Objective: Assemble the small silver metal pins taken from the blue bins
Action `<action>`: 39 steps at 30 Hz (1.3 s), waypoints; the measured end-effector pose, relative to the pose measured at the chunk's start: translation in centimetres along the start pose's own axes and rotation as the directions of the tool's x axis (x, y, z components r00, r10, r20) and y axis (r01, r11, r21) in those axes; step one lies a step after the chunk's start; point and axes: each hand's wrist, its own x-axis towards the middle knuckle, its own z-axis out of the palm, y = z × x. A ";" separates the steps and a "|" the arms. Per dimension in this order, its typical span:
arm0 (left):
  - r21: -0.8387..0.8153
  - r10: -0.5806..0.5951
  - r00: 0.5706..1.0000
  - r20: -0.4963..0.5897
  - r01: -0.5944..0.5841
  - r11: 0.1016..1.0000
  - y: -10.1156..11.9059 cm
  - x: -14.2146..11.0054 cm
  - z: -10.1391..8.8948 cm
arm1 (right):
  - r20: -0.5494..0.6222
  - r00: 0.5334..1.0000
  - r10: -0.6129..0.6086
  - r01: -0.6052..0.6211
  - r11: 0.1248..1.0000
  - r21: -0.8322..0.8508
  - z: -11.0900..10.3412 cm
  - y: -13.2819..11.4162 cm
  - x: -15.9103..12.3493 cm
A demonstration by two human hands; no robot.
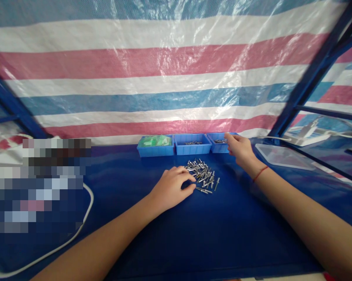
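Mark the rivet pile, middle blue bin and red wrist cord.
Rivet pile [202,172]: head view, middle of the heap.
Middle blue bin [192,150]: head view, front wall.
Red wrist cord [260,173]: head view, middle of its visible strand.

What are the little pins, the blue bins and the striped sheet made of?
Pins: probably metal, since they're silvery and shiny. Blue bins: likely moulded plastic, smooth and evenly coloured. Striped sheet: apparently woven plastic, with glossy creases and a fine mesh texture.

Three bins [192,150] line the surface's [193,242] far edge; loose rivets [201,171] lie before the middle one, a cable [92,198] farther left.
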 end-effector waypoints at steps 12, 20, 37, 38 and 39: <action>0.177 0.027 0.999 0.031 -0.032 0.984 0.3 0.0 -0.6 | 0.563 0.769 -0.303 0.378 0.925 -0.018 1.8 -3.4 -4.7; -0.173 -0.092 0.942 -0.324 0.037 0.984 -0.7 0.8 -2.0 | 0.785 0.441 -0.436 0.657 0.752 0.050 2.2 -5.2 -8.5; -0.417 -0.189 0.902 -0.388 0.012 0.909 -0.3 0.8 -1.7 | 0.734 0.489 -0.472 0.567 0.811 0.144 2.6 -5.6 -9.0; -0.413 -0.183 0.901 -0.392 0.005 0.911 -0.2 0.8 -1.8 | 0.730 0.498 -0.468 0.562 0.815 0.139 2.6 -5.6 -9.0; -0.410 -0.179 0.899 -0.401 -0.001 0.912 -0.2 0.8 -1.8 | 0.726 0.509 -0.462 0.556 0.821 0.132 2.5 -5.6 -9.0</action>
